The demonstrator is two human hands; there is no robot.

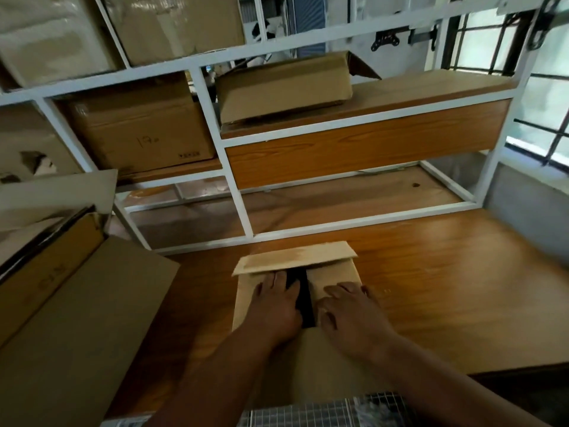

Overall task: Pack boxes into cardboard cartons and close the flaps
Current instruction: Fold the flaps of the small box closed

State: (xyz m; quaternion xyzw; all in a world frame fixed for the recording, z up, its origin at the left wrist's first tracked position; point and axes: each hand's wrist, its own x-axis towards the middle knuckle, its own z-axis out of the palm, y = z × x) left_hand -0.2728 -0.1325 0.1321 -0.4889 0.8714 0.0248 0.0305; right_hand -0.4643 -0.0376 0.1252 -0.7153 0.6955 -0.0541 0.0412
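Note:
A small cardboard carton stands on the wooden table in front of me. Its two side flaps are folded down, with a dark gap between them showing something black inside. The far flap hangs half lowered over them. My left hand presses flat on the left flap, fingers reaching the gap. My right hand presses flat on the right flap. The near flap lies hidden under my forearms.
A large flat cardboard sheet and a long carton lie at the left. A white-framed shelf behind the table holds closed cartons, one lying open-ended. Bare wooden tabletop extends to the right.

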